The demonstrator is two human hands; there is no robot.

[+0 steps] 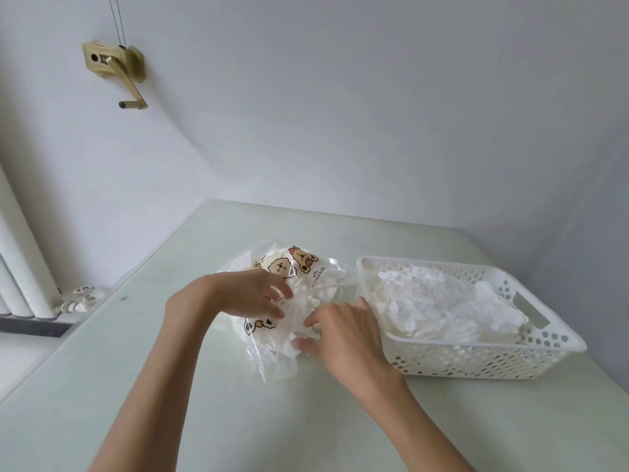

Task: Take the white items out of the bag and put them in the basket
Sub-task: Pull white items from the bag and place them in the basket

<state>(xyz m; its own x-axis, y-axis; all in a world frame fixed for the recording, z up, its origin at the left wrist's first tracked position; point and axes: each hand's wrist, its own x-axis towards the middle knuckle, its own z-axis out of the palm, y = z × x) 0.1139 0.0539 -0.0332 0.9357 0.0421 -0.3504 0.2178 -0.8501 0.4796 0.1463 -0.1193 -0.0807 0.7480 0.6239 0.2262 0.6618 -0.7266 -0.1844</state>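
Observation:
A clear plastic bag (pixel 299 267) printed with cartoon animals lies on the table, stuffed with white items (pixel 326 284). My left hand (pixel 252 294) rests on top of the bag, fingers curled onto the plastic. My right hand (pixel 340 332) is at the bag's right side, its fingers pinching the white material at the bag's opening. Just to the right stands a white perforated basket (pixel 483 356), which holds a pile of white items (pixel 439 301).
The pale green table (pixel 238 420) runs back to a white wall. A brass crank handle (pixel 115 68) is fixed on the wall at upper left. A white radiator (pixel 20 267) and pipe fittings sit low on the left, beyond the table's edge.

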